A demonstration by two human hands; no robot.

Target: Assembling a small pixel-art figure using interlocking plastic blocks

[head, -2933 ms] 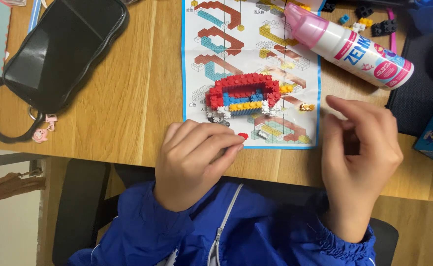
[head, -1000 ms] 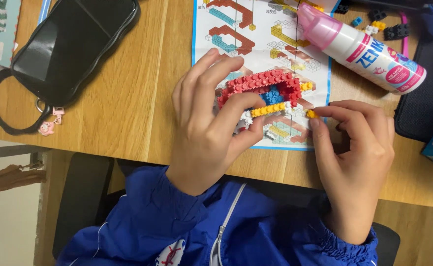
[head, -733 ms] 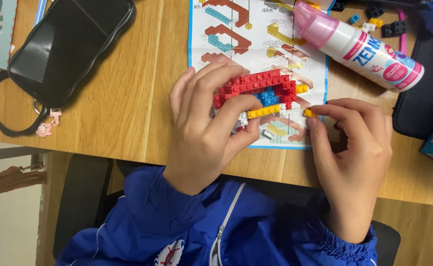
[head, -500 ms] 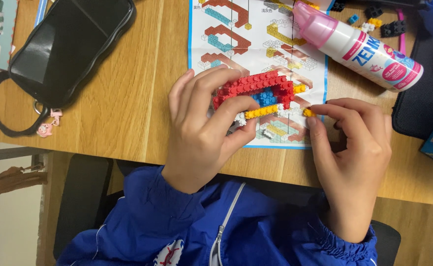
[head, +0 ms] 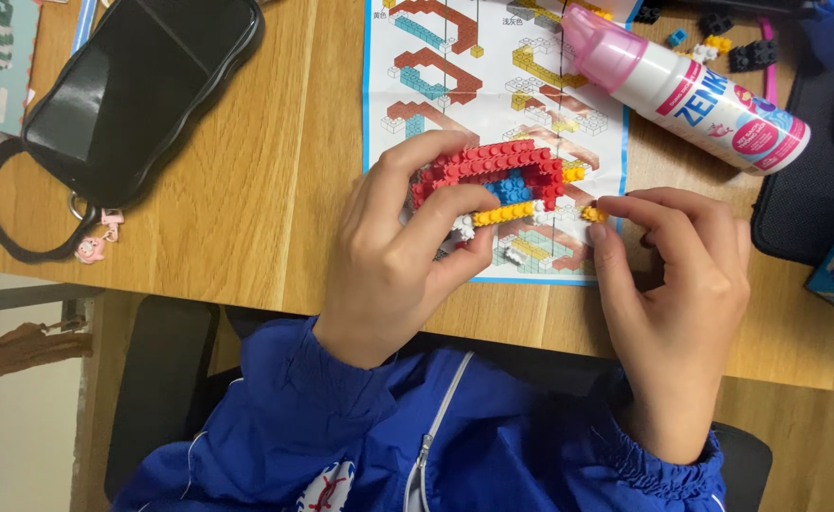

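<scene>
Left hand (head: 393, 261) grips brick model (head: 493, 180) – pink-capped bottle (head: 687, 90) beside, label blurred

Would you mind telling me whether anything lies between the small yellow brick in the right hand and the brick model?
Nothing visible does. The right hand pinches the yellow brick just beside the model, which the left hand holds; only a bare strip of the instruction sheet shows between them.
</scene>
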